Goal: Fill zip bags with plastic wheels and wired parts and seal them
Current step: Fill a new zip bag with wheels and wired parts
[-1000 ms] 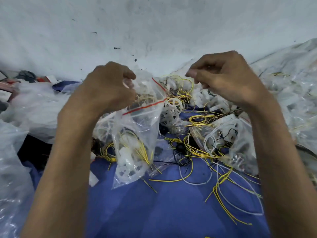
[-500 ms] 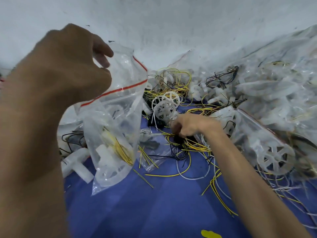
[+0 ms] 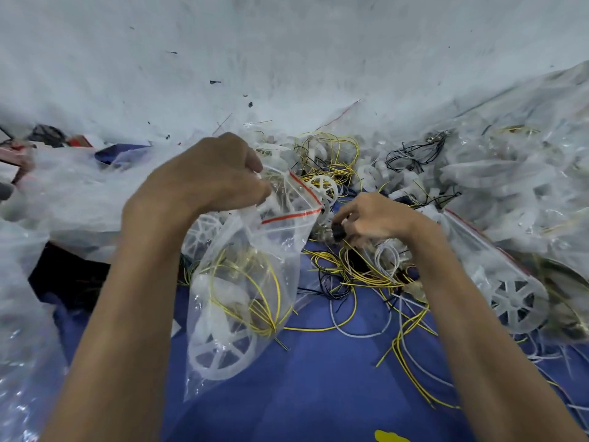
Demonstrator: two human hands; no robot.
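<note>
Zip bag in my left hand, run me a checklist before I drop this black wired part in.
1. Left hand grips zip bag at its top: ok.
2. Bag mouth open wide enough: cannot tell.
3. Right hand pinches black wired part: ok.
4. Its wires free of loose wire pile: cannot tell.
5. White wheel already in bag: ok.

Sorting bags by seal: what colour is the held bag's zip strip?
Red; the zip strip shows best in the head view.
</note>
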